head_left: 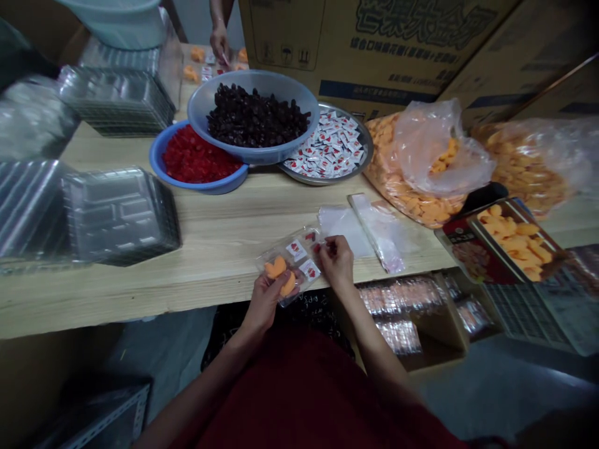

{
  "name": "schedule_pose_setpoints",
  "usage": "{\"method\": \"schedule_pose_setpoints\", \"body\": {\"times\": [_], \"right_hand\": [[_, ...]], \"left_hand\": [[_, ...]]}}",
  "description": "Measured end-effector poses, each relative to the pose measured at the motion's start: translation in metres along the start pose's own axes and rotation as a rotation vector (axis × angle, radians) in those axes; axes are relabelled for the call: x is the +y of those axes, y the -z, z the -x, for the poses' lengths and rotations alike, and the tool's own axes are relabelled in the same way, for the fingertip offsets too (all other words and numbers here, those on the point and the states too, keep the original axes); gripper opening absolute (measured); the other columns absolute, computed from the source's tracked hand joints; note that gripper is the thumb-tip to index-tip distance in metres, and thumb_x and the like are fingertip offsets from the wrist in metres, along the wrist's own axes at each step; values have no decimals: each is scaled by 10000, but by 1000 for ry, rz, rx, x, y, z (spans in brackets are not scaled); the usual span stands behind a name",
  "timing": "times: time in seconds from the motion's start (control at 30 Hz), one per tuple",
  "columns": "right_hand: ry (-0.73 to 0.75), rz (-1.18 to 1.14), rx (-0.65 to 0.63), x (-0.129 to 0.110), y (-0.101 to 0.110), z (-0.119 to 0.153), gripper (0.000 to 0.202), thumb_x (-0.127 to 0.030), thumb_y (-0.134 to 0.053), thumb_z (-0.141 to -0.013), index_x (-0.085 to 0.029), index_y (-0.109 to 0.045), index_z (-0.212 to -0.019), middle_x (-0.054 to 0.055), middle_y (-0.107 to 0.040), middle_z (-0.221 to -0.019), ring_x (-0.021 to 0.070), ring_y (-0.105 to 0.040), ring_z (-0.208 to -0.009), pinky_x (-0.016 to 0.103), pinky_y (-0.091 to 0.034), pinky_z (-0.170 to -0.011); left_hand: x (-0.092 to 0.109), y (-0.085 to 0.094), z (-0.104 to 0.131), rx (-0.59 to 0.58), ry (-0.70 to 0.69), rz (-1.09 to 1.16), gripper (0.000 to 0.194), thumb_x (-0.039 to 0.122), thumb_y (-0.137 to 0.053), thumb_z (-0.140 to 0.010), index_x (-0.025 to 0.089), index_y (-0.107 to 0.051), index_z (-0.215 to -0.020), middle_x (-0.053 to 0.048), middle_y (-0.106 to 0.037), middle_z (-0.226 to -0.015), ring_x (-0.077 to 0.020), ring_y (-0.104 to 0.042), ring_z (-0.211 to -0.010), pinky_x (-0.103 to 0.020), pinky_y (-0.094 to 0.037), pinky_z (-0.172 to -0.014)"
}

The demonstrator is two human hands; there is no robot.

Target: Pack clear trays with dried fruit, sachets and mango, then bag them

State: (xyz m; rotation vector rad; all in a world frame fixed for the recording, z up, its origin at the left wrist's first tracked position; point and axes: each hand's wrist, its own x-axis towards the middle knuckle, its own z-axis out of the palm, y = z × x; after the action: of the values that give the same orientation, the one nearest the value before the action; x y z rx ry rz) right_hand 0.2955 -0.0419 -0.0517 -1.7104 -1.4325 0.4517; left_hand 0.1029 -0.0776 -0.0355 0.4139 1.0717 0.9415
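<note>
My left hand (265,299) holds a clear plastic tray (303,251) by its near left corner, over the table's front edge. Two orange pieces (276,267) and two small white packets with red print (309,269) lie in its compartments. At the tray's far right corner, the fingers of my right hand (337,259) are pinched at a compartment with something dark red in it; what they grip is too small to make out. Beyond the tray stand a blue bowl of red pieces (199,156), a bowl of dark pieces (257,118) and a metal bowl of white packets (330,146).
Stacked clear trays (121,215) stand at the left. Plastic sleeves (374,231) lie right of my hands, near bags of orange pieces (421,168). An open carton (440,337) sits below the table edge. Across the table, a person's hand (219,43) is over another tray.
</note>
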Motion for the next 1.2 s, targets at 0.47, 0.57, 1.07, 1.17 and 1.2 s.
{"method": "schedule_pose_setpoints", "body": {"times": [0.47, 0.57, 1.07, 1.17, 1.2], "right_hand": [[251, 104, -144, -8, -3, -12, 173, -169, -482, -988, -209, -601, -870, 57, -600, -857, 211, -572, -819, 324, -449, -752], [293, 66, -176, -15, 0, -4, 187, -189, -461, -1013, -214, -599, -889, 62, -609, -878, 214, -584, -851, 333, -465, -782], [78, 185, -55, -22, 46, 27, 184, -178, -460, -1014, -213, -581, -880, 46, -601, -852, 205, -552, -796, 323, -414, -717], [137, 144, -84, -33, 41, 24, 195, -180, -446, -1020, -212, -588, -890, 55, -614, -855, 212, -565, -810, 334, -431, -739], [157, 125, -99, -38, 38, 24, 195, -184, -444, -1023, -212, -592, -899, 59, -622, -863, 215, -574, -824, 339, -440, -753]], "left_hand": [[-7, 0, 2, -48, 8, -31, 492, 447, -874, -727, 139, -727, -1081, -112, -768, -1056, -229, -747, -899, -325, -635, -757], [-9, -14, -5, -100, -14, -42, 445, 445, -853, -753, 146, -728, -1059, -86, -760, -1013, -210, -731, -869, -337, -630, -766], [9, -29, -29, -495, -117, -445, 323, 484, -681, -915, 221, -767, -1082, -81, -745, -1132, -242, -663, -1072, -387, -503, -1008], [6, -33, -38, -449, -103, -374, 303, 478, -737, -861, 194, -782, -957, -45, -745, -890, -180, -668, -806, -337, -551, -848], [3, -36, -41, -402, -123, -340, 300, 476, -759, -837, 192, -786, -930, -37, -739, -856, -172, -663, -776, -328, -555, -826]]}}
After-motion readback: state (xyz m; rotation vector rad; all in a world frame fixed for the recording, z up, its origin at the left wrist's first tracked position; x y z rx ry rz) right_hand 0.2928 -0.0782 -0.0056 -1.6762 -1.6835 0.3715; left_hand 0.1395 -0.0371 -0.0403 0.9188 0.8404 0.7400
